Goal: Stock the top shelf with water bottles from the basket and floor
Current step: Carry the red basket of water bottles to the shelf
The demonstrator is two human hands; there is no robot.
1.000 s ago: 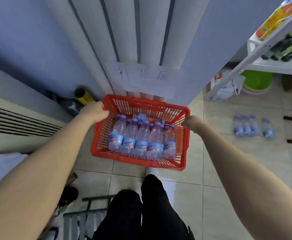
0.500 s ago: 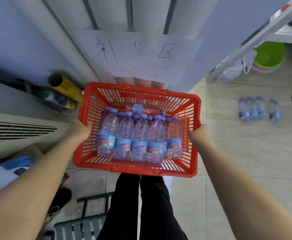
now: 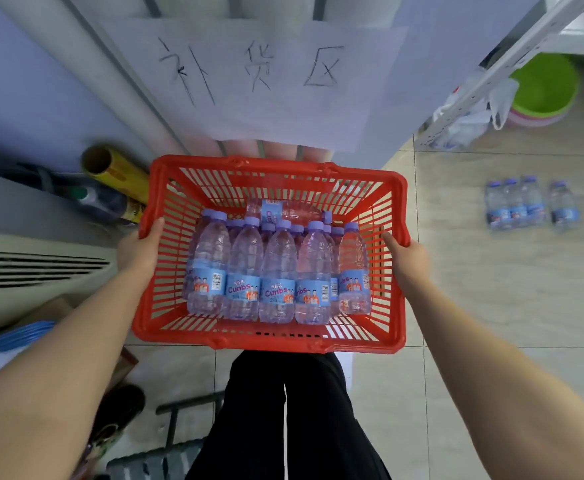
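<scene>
A red plastic basket (image 3: 269,171) hangs lifted in front of me, above my legs. It holds several clear water bottles (image 3: 276,271) with purple caps and blue labels, most upright, one lying flat behind them. My left hand (image 3: 140,249) grips the basket's left rim, thumb over the top edge. My right hand (image 3: 406,259) grips the right rim, thumb inside the wall. Several more water bottles (image 3: 529,204) stand on the tiled floor to the right. A white shelf rack (image 3: 512,64) shows at the upper right; its top shelf is out of view.
A wall with a hand-written paper sign (image 3: 259,81) is straight ahead. A yellow roll (image 3: 114,169) and a dark bottle lie at the left by a grey vented unit (image 3: 34,268). A green basin (image 3: 543,86) sits under the rack. A stool frame (image 3: 179,427) stands near my feet.
The basket has come up off the floor and closer to me. Both hands slid from its far corners to the middle of the side rims. The view tilted down.
</scene>
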